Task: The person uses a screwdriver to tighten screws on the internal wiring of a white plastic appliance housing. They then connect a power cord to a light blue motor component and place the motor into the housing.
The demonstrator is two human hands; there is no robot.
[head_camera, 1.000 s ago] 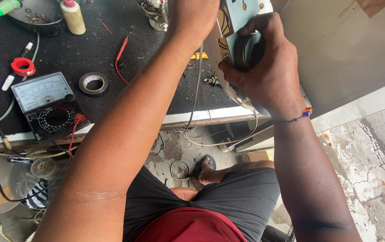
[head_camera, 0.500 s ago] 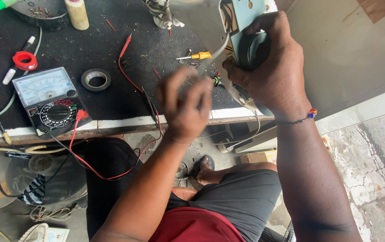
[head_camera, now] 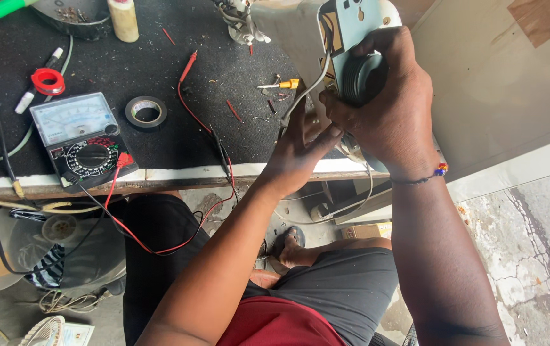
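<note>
Both hands hold the motor assembly (head_camera: pixel 352 51): right (head_camera: pixel 387 118) clamped above, left (head_camera: pixel 300 150) seemingly gripping beneath.

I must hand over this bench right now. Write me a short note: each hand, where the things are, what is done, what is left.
Right hand: grips the round dark part of the light-blue device, held up over the bench edge.
Left hand: under the device, fingers at its grey cable.
Analog multimeter: at the bench's front edge, red lead and black lead lying loose, touching nothing on the device.
Black tape roll and yellow-handled screwdriver: on the bench.
Done: device is in hand. Left: probes are not yet picked up.
</note>
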